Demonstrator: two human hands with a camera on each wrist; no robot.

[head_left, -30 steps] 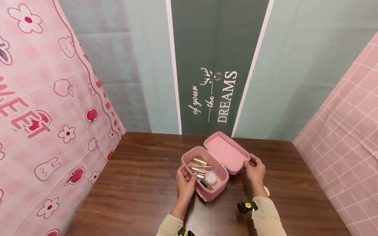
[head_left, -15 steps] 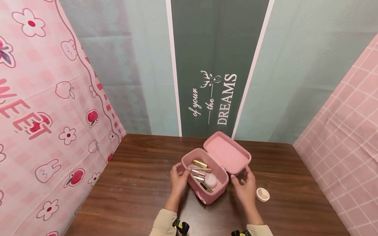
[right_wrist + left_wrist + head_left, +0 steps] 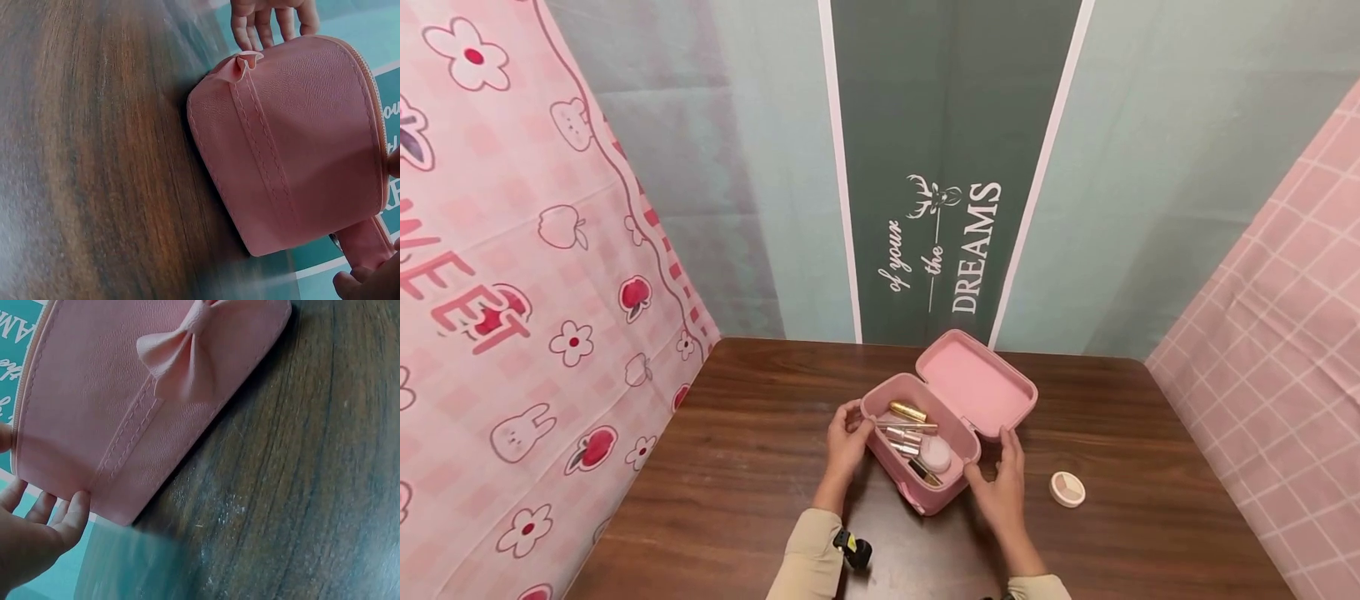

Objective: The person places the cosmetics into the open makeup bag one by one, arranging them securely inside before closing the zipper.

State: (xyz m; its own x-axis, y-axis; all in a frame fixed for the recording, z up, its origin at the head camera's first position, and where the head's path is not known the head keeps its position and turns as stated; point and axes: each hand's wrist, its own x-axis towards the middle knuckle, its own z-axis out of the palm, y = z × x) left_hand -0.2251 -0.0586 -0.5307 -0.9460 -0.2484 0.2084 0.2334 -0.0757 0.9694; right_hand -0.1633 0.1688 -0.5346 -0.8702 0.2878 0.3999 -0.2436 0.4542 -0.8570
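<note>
1. Head view: the open pink case [image 3: 942,502] stands on the brown worktop [image 3: 760,467], and your hands are at either end of it. Your left hand [image 3: 846,443] grips the left end, thumb on the rim and fingers outside. Your right hand [image 3: 1002,492] has its thumb at the near right rim and its fingertips at the edge of the opened lid [image 3: 976,385]; you cannot tell whether that grip is clasping. Inside the case lie a gold tube [image 3: 907,411], other slim tubes and a round pale pink item [image 3: 936,452]. A round compact [image 3: 1067,490] lies apart from the case, beyond your right hand.

2. Left wrist view: your left fingertips press the end of the case, with the thumb at its zipped edge. A bow [image 3: 181,353] sits on the stitched band.

3. Right wrist view: your right thumb touches the zipped rim, and your other fingers, partly cut off, are beside the lid. Your left hand shows behind the case's opposite end.
</note>
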